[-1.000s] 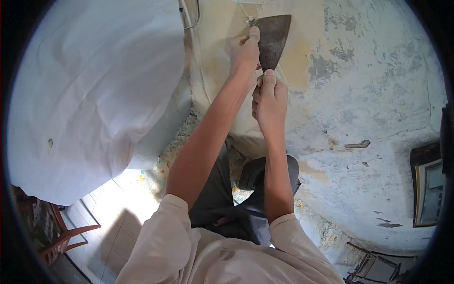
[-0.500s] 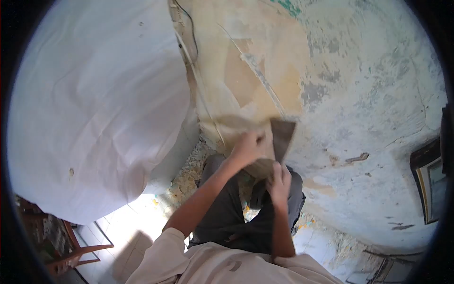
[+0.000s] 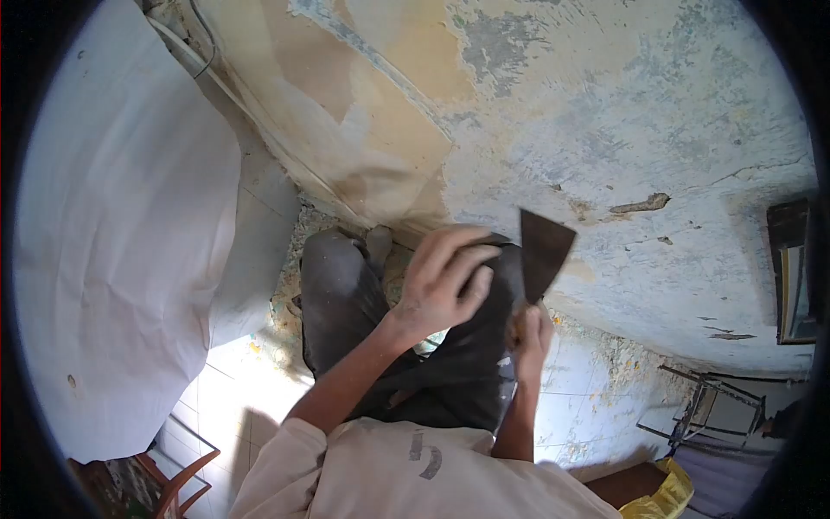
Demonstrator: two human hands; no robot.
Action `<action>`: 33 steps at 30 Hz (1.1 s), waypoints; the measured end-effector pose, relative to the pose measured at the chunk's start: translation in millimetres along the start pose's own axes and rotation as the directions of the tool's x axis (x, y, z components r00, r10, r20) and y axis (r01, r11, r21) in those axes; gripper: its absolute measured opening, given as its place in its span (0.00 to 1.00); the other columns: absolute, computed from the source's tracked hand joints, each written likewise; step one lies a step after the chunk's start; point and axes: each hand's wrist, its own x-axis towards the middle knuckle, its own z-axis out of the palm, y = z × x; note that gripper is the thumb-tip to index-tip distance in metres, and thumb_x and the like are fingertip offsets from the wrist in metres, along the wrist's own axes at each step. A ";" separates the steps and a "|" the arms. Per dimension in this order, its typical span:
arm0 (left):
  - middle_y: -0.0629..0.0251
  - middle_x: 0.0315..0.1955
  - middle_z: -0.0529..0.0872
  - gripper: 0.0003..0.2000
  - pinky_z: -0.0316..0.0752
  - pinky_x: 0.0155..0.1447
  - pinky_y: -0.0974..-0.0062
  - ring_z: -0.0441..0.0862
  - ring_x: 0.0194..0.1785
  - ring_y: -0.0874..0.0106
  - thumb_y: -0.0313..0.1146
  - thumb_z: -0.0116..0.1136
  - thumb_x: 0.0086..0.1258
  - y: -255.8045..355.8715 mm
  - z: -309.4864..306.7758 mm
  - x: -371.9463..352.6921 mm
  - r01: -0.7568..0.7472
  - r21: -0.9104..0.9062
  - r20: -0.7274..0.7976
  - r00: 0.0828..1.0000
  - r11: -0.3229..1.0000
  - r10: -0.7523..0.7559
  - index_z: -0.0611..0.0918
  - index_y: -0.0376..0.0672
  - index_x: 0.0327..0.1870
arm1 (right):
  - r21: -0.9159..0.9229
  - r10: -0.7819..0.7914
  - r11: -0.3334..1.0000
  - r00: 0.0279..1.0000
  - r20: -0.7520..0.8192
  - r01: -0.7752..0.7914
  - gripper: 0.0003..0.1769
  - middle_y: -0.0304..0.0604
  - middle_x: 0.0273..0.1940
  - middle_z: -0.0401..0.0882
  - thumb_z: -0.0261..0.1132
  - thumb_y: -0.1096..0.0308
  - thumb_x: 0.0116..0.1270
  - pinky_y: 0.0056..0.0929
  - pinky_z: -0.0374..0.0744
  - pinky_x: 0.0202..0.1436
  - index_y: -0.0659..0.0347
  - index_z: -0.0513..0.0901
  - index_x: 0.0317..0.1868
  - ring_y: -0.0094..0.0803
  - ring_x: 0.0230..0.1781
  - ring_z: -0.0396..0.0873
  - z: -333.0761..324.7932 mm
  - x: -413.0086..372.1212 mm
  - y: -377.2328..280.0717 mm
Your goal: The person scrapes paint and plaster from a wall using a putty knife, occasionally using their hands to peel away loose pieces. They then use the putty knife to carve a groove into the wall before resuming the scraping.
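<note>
My right hand (image 3: 530, 332) is wrapped around the handle of a scraper (image 3: 545, 255). Its wide dark blade points up and slightly to the right; the fingers mostly hide the handle. Just left of the blade, my left hand (image 3: 445, 278) hovers over my thigh, fingers curled but apart, with nothing visible in it. Beyond both hands rises a wall (image 3: 596, 112) with peeling paint and bare tan and grey patches.
White sheeting (image 3: 130, 225) hangs at the left. Paint flakes (image 3: 596, 346) litter the tiled floor along the wall. A wooden chair (image 3: 177, 476) stands lower left, a metal frame (image 3: 709, 402) and yellow bag (image 3: 661, 493) lower right. A framed object (image 3: 791, 277) is at the right.
The view has swung to the right and down, so the wall patches sit further left. My left hand's fingers have spread more. The scraper remains in my right hand.
</note>
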 end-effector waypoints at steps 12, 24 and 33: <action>0.77 0.18 0.68 0.15 0.67 0.34 0.78 0.72 0.26 0.77 0.40 0.67 0.56 -58.8 34.2 143.6 -0.856 -0.007 0.148 0.511 0.517 0.847 0.72 0.49 0.19 | 0.004 -0.202 0.978 0.950 0.239 0.207 0.15 0.33 0.21 0.63 0.51 0.56 0.81 0.19 0.50 0.17 0.60 0.72 0.41 0.17 0.15 0.55 81.3 80.0 -48.8; 0.79 0.18 0.69 0.11 0.66 0.33 0.79 0.72 0.25 0.78 0.37 0.65 0.53 -68.2 22.8 141.0 -0.831 -0.130 0.150 0.522 0.540 0.839 0.72 0.50 0.18 | -0.097 -0.155 0.979 0.966 0.205 0.177 0.14 0.34 0.23 0.64 0.50 0.59 0.82 0.18 0.51 0.16 0.62 0.70 0.43 0.17 0.15 0.55 89.5 74.0 -36.7; 0.79 0.16 0.70 0.10 0.67 0.33 0.80 0.73 0.24 0.78 0.36 0.63 0.50 -65.0 22.4 143.8 -0.849 -0.165 0.157 0.479 0.501 0.864 0.73 0.50 0.18 | -0.125 -0.188 0.971 0.972 0.141 0.206 0.09 0.33 0.22 0.63 0.49 0.68 0.79 0.20 0.50 0.16 0.61 0.71 0.40 0.16 0.15 0.55 88.6 60.6 -32.3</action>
